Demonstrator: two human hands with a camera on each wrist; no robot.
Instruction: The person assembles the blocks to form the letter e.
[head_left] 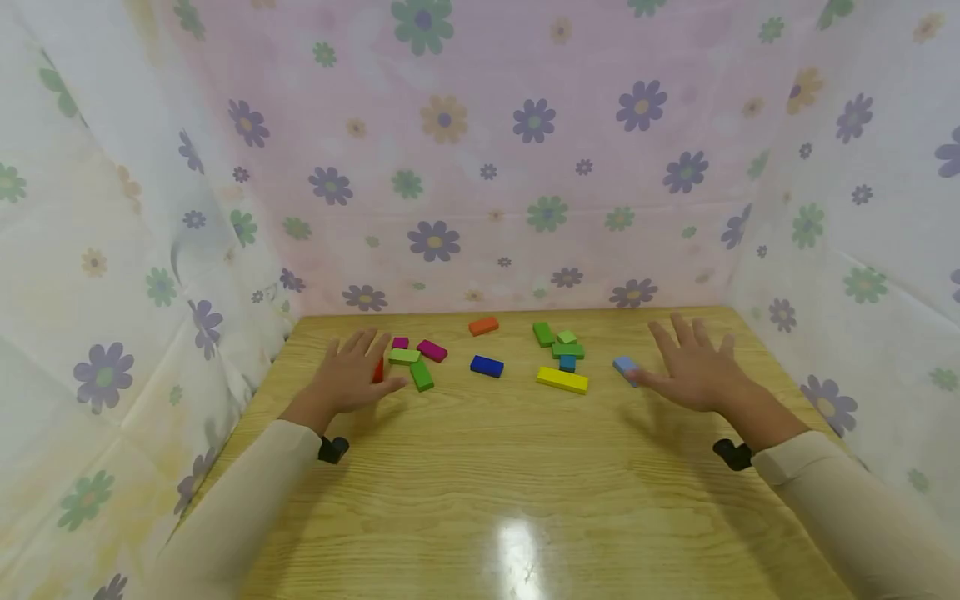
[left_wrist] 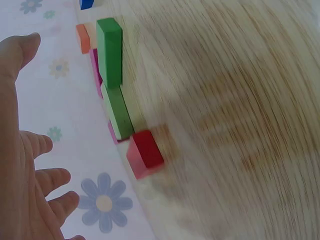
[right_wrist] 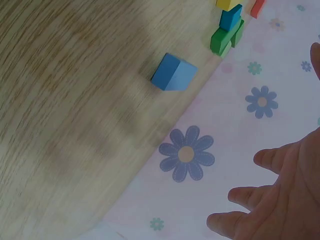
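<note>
Both hands are held above the wooden table with fingers spread, and neither holds anything. Nearest my left hand (head_left: pixel 348 375) is a red block (left_wrist: pixel 146 154), partly hidden by it in the head view. Beside that lie a light green block (head_left: pixel 405 357), a green block (head_left: pixel 422 375) and two magenta blocks, the longer magenta block (head_left: pixel 432 351) lying to the right. My right hand (head_left: pixel 693 371) is nearest a light blue block (right_wrist: pixel 175 74); its thumb overlaps that block in the head view. In the wrist views both hands look apart from the blocks.
Mid-table lie a dark blue block (head_left: pixel 487 366) and an orange block (head_left: pixel 483 326). Right of them are a long yellow block (head_left: pixel 562 380), a teal block (head_left: pixel 567 363) and several green ones. A flowered cloth (head_left: pixel 487 150) encloses the wooden table (head_left: pixel 450 483) at the back and sides.
</note>
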